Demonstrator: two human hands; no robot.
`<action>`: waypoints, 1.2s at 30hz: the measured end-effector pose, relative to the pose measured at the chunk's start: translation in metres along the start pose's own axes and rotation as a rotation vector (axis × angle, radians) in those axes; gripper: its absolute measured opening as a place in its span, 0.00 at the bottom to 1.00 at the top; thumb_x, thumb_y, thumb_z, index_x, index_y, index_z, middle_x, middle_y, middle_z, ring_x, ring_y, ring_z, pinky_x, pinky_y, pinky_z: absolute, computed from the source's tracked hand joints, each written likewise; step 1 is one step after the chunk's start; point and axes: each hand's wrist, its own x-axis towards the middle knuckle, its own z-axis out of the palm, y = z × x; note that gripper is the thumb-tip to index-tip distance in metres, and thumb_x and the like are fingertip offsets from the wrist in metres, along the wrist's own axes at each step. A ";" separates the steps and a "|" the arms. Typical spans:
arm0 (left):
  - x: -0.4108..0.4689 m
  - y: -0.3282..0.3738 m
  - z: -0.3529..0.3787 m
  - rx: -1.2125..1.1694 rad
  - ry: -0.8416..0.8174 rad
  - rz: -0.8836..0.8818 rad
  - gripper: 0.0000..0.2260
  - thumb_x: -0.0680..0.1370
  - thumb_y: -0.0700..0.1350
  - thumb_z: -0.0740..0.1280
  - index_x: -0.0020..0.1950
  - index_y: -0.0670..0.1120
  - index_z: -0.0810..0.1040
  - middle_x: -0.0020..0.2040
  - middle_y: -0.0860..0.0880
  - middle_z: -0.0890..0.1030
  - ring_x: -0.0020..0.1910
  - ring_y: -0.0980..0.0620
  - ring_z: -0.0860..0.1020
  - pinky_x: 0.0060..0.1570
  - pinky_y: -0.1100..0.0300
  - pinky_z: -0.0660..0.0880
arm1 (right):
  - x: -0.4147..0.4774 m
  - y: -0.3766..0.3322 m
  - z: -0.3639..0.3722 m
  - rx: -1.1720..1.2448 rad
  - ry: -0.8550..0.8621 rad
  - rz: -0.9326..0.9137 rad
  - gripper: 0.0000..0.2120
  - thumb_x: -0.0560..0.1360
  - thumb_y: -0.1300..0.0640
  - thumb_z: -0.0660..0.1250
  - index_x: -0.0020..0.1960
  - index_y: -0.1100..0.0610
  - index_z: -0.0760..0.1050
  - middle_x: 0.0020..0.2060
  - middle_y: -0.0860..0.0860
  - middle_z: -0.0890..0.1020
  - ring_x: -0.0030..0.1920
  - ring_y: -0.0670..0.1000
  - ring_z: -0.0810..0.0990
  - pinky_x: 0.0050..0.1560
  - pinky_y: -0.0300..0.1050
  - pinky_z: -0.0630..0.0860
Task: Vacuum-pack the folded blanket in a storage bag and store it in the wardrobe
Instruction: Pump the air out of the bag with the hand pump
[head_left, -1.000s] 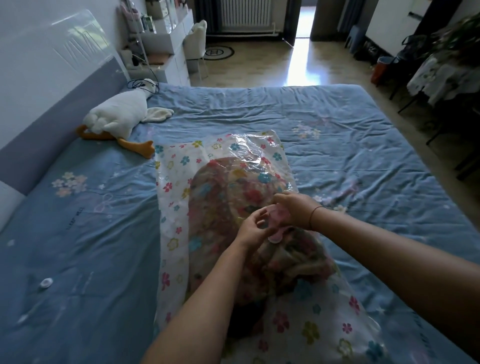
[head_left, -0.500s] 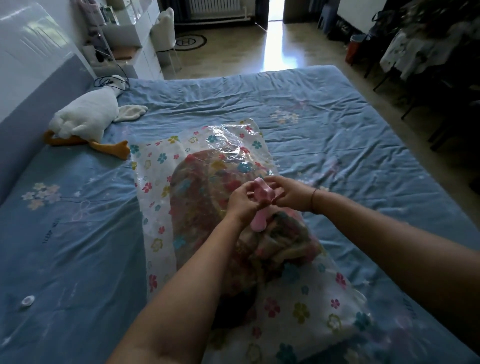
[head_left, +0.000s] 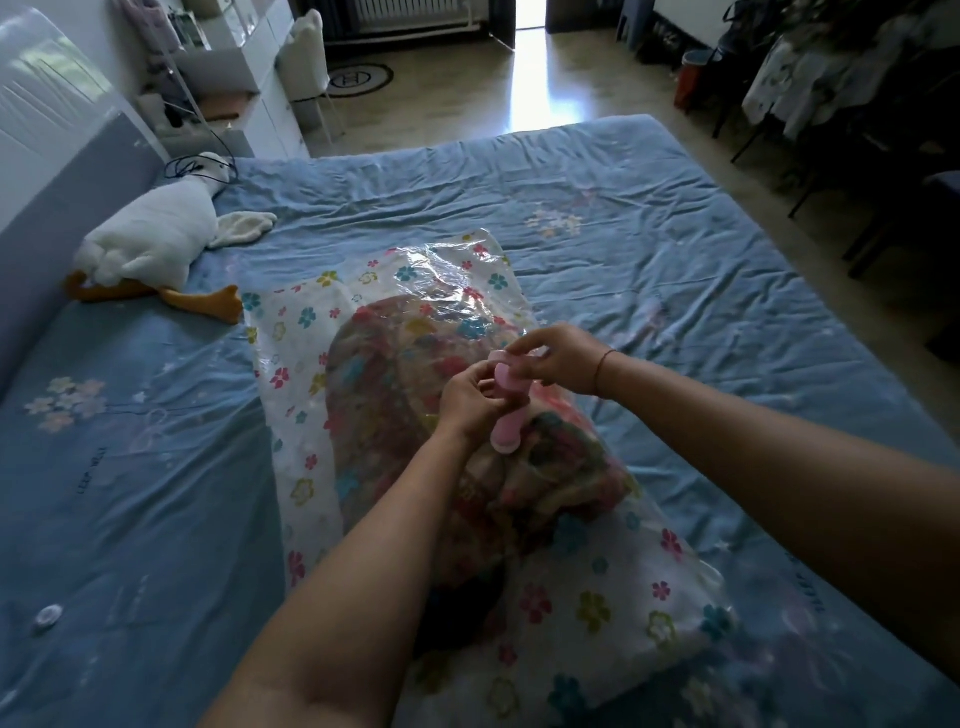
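We look down on a wide bed (head_left: 753, 291) covered by a creased blue sheet (head_left: 156, 467) with pale flower prints. The storage bag (head_left: 306, 332), clear plastic dotted with coloured flowers, lies flat on the sheet near the middle of the bed, its long side running away from us. Inside it we see the blanket (head_left: 395, 405), a bulky bundle in a mixed floral pattern. It fills the middle of the bag and leaves flat plastic margins at the far end, the left side and the near end. Both hands meet above the bundle. The left hand (head_left: 467, 402) has its fingers curled round the lower body of a small pink device (head_left: 505, 421), which stands roughly upright with its rounded base towards us. The right hand (head_left: 558, 358) pinches the device's upper end between thumb and fingertips; a thin red thread (head_left: 602, 370) circles that wrist. We cannot tell whether the device touches the bag or is held just over it. Off to the left, against the grey headboard (head_left: 62, 171), lies a white toy goose (head_left: 150, 244) with orange feet, a dark cable (head_left: 200, 165) looped at its head. A small white round cap (head_left: 48, 616) sits alone on the sheet at near left, well apart from the bag. Beyond the far edge of the bed we note a white chair (head_left: 306, 67), a red bin (head_left: 693, 85) and a strip of bright light on the floor (head_left: 530, 88).
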 end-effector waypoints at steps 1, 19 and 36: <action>0.002 0.002 0.000 0.009 0.007 0.007 0.21 0.68 0.31 0.75 0.60 0.40 0.78 0.50 0.44 0.83 0.44 0.56 0.81 0.40 0.68 0.79 | 0.001 -0.002 -0.003 -0.009 -0.012 -0.023 0.14 0.73 0.52 0.71 0.57 0.53 0.80 0.44 0.46 0.79 0.45 0.47 0.77 0.53 0.47 0.77; -0.004 -0.003 -0.002 0.188 0.098 0.089 0.21 0.66 0.39 0.80 0.56 0.44 0.78 0.46 0.52 0.81 0.43 0.55 0.80 0.45 0.59 0.80 | 0.005 -0.006 -0.005 -0.090 -0.100 -0.072 0.14 0.74 0.54 0.70 0.58 0.54 0.80 0.39 0.44 0.77 0.35 0.40 0.74 0.42 0.38 0.73; -0.015 -0.038 0.002 0.149 0.118 0.060 0.17 0.69 0.33 0.75 0.48 0.49 0.73 0.47 0.44 0.82 0.49 0.43 0.82 0.50 0.49 0.80 | -0.007 -0.009 0.018 -0.273 -0.124 -0.112 0.13 0.74 0.50 0.69 0.56 0.52 0.81 0.50 0.49 0.83 0.49 0.49 0.80 0.48 0.39 0.73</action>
